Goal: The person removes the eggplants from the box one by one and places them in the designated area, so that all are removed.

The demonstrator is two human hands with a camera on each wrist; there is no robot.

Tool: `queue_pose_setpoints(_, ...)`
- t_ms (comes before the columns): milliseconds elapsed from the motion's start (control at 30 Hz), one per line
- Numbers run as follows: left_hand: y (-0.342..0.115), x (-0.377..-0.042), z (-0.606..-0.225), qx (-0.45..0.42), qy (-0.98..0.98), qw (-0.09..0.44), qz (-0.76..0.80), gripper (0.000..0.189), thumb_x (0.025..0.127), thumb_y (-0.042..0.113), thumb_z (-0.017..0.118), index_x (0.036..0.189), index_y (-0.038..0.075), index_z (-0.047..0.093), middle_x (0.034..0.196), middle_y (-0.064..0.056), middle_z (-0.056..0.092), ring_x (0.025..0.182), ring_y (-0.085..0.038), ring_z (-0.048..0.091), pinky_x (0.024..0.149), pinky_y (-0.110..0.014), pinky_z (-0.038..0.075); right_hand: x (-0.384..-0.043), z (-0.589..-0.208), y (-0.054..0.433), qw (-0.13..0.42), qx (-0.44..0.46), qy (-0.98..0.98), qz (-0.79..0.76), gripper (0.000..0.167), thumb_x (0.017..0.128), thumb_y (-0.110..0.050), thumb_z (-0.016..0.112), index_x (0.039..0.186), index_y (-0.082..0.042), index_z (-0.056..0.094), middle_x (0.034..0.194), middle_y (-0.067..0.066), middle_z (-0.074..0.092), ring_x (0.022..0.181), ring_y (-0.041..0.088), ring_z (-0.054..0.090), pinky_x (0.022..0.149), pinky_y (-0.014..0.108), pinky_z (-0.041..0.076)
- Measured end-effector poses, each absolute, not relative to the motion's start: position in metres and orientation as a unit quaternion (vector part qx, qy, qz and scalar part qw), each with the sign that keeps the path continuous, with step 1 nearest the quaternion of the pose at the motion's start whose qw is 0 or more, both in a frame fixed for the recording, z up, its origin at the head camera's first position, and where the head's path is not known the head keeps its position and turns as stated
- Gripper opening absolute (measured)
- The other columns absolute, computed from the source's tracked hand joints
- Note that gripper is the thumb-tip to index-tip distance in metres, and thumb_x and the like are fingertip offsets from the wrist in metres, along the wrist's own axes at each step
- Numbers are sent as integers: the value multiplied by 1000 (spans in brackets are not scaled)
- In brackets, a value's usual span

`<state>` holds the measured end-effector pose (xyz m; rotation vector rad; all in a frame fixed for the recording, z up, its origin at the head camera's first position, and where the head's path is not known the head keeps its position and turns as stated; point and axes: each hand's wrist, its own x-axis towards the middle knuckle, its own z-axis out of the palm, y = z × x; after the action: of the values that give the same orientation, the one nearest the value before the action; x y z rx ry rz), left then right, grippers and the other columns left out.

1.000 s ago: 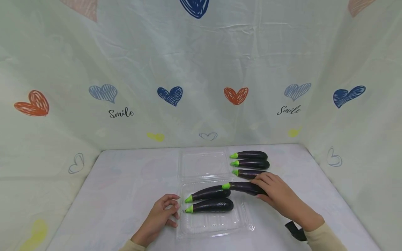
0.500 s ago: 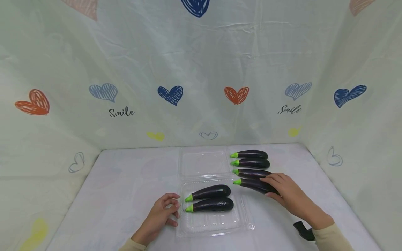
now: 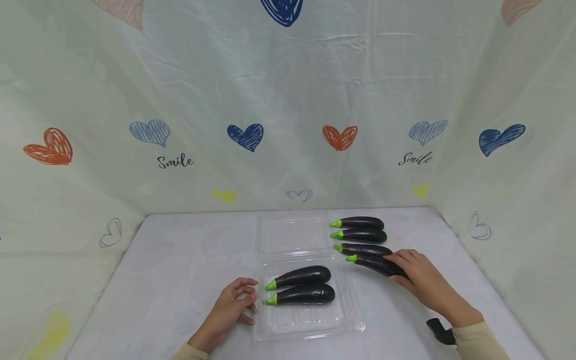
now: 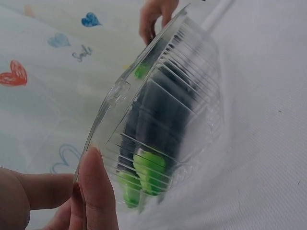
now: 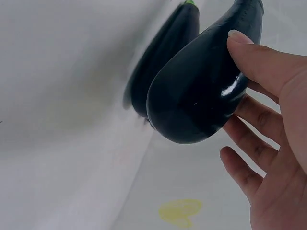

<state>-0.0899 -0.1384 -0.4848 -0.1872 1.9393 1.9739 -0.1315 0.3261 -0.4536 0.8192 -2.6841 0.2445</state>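
Observation:
My right hand [image 3: 420,277] holds a dark purple eggplant [image 3: 375,264] with a green stem, right of the container and close beside the nearest eggplant of the back row. In the right wrist view, the thumb lies on one side of this eggplant [image 5: 201,91] and fingers on the other. My left hand [image 3: 231,302] is at the left edge of a clear plastic clamshell container [image 3: 310,325]. Its thumb and finger pinch the rim, as the left wrist view shows. Two eggplants [image 3: 306,294] lie side by side in the container, stems to the left.
The container's lid [image 3: 292,237] lies folded open toward the back of the white table [image 3: 189,255]. Three more eggplants [image 3: 362,235] lie in a row right of the lid. A hanging cloth with printed hearts [image 3: 288,165] stands behind the table. A black strap [image 3: 441,331] is by the right wrist.
My right hand has moved right with its eggplant, from over the container's right edge to beside the back row. The left hand and the two eggplants in the container have stayed put.

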Motion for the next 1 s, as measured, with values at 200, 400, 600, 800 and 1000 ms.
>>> queue_pose_setpoints(200, -137, -90, -483, -70, 690, 182, 697, 40, 102, 4, 64, 136, -9, 49, 101, -6, 61, 75, -17, 62, 55, -30, 60, -131, -456, 327, 124, 260, -954, 86, 47, 81, -10, 90, 123, -1, 71, 114, 11, 69, 110, 37, 65, 90, 58, 56)
queue_pose_setpoints(400, -137, -90, -486, -68, 691, 181, 697, 40, 103, 5, 64, 138, -9, 48, 102, -6, 61, 75, -18, 61, 55, -31, 60, -132, -463, 327, 104, 255, -958, 85, 44, 82, -9, 89, 122, -2, 72, 114, 11, 69, 111, 37, 65, 92, 58, 56)
queue_pose_setpoints(600, -139, -90, -488, -63, 685, 185, 702, 40, 104, 5, 64, 138, -9, 48, 100, -5, 61, 75, -17, 61, 55, -31, 60, -135, -471, 324, 125, 282, -947, 84, 45, 78, -7, 91, 119, -4, 73, 113, 10, 70, 108, 35, 66, 90, 56, 57)
queue_pose_setpoints(800, -139, -89, -486, -61, 684, 185, 703, 41, 103, 6, 65, 137, -9, 49, 101, -6, 61, 75, -17, 62, 55, -30, 60, -138, -476, 318, 108, 280, -951, 74, 44, 79, -8, 91, 119, -6, 74, 113, 7, 70, 108, 32, 65, 90, 53, 57)
queue_pose_setpoints(1000, -140, -90, -486, -59, 682, 188, 704, 41, 104, 8, 65, 138, -9, 48, 103, -7, 62, 76, -16, 62, 56, -29, 60, -139, -476, 312, 92, 259, -959, 66, 43, 80, -9, 91, 119, -6, 74, 115, 8, 70, 111, 33, 65, 94, 55, 56)
